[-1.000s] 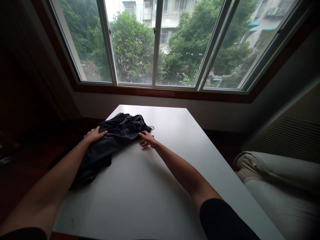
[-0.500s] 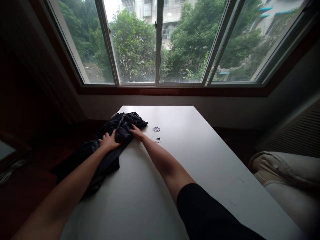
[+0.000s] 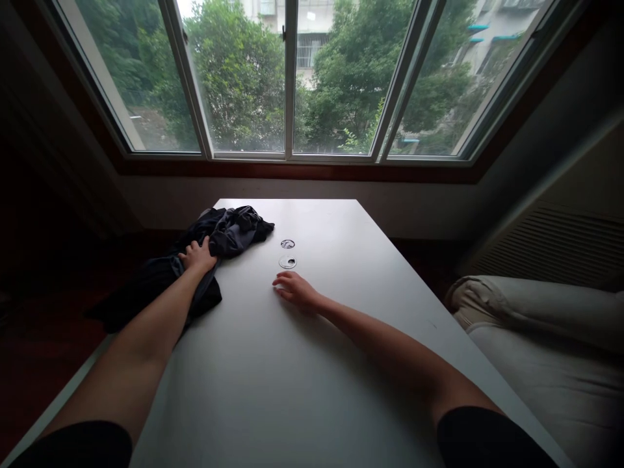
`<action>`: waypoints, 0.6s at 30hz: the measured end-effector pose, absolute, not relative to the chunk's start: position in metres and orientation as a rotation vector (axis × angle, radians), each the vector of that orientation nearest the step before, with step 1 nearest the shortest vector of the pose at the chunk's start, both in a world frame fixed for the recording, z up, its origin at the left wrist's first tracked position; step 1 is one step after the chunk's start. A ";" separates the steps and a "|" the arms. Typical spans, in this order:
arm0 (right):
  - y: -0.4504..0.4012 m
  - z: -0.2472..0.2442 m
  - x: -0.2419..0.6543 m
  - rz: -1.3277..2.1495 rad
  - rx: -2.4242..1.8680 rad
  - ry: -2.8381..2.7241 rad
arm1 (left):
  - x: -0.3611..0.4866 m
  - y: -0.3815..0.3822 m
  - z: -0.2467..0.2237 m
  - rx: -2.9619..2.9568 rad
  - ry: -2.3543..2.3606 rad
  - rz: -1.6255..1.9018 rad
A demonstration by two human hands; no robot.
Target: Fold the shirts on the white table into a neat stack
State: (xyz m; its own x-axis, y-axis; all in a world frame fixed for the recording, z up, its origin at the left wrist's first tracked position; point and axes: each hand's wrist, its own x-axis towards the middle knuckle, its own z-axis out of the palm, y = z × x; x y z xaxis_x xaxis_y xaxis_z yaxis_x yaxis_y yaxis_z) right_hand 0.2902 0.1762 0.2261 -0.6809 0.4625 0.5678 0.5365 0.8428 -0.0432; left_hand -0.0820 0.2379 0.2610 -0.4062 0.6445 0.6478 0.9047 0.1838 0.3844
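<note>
A heap of dark clothing (image 3: pixel 234 231) lies crumpled along the left side of the white table (image 3: pixel 322 364), part of it hanging toward the left edge. My left hand (image 3: pixel 199 255) rests on top of the heap with its fingers spread. My right hand (image 3: pixel 295 290) is apart from the cloth, over the table top just below two round inserts; its fingers are loosely bent and apart, with nothing held. The nearer insert (image 3: pixel 287 262) has a dark hole, and the farther insert (image 3: pixel 287 244) is smaller.
Beyond the table's far edge are a wall and a window (image 3: pixel 290 97) with a dark red frame. A pale padded seat (image 3: pixel 536 325) stands at the right, close to the table's edge.
My right hand has left the clothing and moved right and nearer over the bare table top. My left hand is still on the heap. The whole view has shifted slightly.
</note>
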 end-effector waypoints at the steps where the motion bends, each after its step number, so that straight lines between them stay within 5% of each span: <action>1: 0.168 0.224 0.305 -0.197 -0.756 -2.429 | -0.081 0.238 0.262 -1.466 -2.141 -1.072; 11: 0.130 0.211 0.357 -0.468 -0.869 -2.354 | -0.015 0.194 0.268 -1.542 -1.840 -1.117; 18: 0.133 0.214 0.353 -0.584 -0.969 -2.304 | 0.078 0.178 0.207 -2.308 -1.236 -1.033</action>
State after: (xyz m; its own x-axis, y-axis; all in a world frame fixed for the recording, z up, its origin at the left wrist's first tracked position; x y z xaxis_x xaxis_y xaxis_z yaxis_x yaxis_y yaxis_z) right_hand 0.3528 0.1329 0.2140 -0.5774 0.4994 0.6459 0.7468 0.6428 0.1706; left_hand 0.0781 0.1783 0.2069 0.3624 0.5833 0.7269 0.8190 -0.5715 0.0503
